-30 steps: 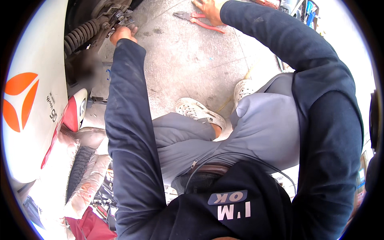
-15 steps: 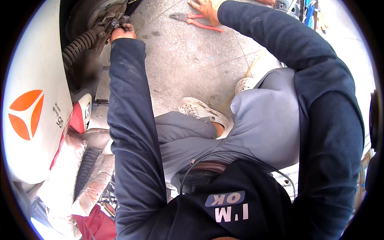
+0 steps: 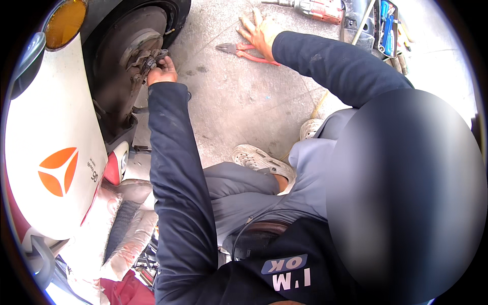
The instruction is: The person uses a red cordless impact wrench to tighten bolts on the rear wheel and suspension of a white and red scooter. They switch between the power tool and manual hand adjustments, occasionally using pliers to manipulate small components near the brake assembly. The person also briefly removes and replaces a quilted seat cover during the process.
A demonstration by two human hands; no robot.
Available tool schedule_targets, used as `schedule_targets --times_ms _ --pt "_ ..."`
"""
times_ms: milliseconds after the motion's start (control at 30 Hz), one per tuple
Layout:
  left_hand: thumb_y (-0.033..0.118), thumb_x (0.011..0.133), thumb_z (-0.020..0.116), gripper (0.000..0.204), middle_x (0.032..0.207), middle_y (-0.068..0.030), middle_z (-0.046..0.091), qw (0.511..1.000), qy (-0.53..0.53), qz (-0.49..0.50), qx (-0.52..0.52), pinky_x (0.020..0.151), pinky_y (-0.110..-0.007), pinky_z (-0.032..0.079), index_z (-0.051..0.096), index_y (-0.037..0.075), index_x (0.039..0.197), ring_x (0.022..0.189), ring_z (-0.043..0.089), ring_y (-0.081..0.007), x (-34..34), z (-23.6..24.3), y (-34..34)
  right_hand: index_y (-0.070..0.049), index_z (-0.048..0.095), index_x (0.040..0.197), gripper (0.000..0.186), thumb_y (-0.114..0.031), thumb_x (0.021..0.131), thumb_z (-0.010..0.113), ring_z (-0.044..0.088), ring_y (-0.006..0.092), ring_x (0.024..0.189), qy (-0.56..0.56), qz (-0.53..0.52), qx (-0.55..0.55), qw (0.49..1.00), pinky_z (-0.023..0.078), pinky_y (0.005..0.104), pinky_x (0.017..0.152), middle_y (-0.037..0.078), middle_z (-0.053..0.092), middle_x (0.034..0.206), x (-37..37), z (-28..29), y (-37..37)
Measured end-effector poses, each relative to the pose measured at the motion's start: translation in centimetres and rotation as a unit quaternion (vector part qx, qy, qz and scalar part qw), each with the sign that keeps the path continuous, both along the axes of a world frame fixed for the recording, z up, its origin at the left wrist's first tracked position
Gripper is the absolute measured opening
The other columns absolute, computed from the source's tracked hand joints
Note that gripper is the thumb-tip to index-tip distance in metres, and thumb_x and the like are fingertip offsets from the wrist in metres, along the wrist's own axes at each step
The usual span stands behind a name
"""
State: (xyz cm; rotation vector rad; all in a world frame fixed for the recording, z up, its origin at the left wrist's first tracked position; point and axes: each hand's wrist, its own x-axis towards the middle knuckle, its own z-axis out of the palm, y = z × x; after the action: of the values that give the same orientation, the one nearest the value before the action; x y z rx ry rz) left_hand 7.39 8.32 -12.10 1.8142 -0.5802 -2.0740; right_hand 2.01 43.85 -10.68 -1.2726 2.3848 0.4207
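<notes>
My left hand [image 3: 162, 72] is at the hub of a scooter wheel [image 3: 133, 33], its fingers curled in beside the axle end [image 3: 151, 62]. Whatever lies between those fingers is too small and hidden to name. On the concrete floor, my right hand [image 3: 260, 36] rests with its fingers spread, holding nothing. Right under its wrist and palm edge lie pliers with red handles [image 3: 249, 53], their dark jaws pointing left.
The white scooter body [image 3: 61, 122] with an orange emblem fills the left side. A red and grey power tool [image 3: 317, 9] lies at the far edge, beside a tray of blue-handled tools [image 3: 388, 30]. My shoe [image 3: 262, 158] stands on the floor. A blurred patch covers the lower right.
The view has tilted farther up, so more of the wheel, power tool and tool tray shows. My left hand stays at the hub, and my right hand remains spread by the pliers.
</notes>
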Motion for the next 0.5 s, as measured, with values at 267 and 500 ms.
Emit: schedule_targets --times_ms 267,500 --pt "0.026 0.104 0.047 0.027 0.104 -0.0064 0.062 0.993 0.032 -0.087 -0.076 0.088 -0.042 0.060 0.060 0.007 0.118 0.090 0.062 -0.0212 1.5 0.2 0.9 -0.013 0.024 0.159 0.099 -0.041 0.076 0.072 0.031 0.0539 0.140 -0.009 0.008 0.029 1.000 0.052 0.0572 0.088 0.023 0.015 0.162 0.1 -0.2 -0.5" --pt "0.029 0.106 0.033 0.049 0.145 -0.0185 0.045 0.974 0.094 -0.199 -0.060 0.111 -0.053 0.042 0.035 0.002 0.147 0.133 0.045 -0.0361 1.6 2.6 3.7 -0.013 0.022 0.159 0.100 -0.043 0.078 0.071 0.030 0.0548 0.140 0.016 0.011 0.041 0.999 0.052 0.0593 0.090 0.024 0.015 0.162 0.5 -0.6 -0.4"
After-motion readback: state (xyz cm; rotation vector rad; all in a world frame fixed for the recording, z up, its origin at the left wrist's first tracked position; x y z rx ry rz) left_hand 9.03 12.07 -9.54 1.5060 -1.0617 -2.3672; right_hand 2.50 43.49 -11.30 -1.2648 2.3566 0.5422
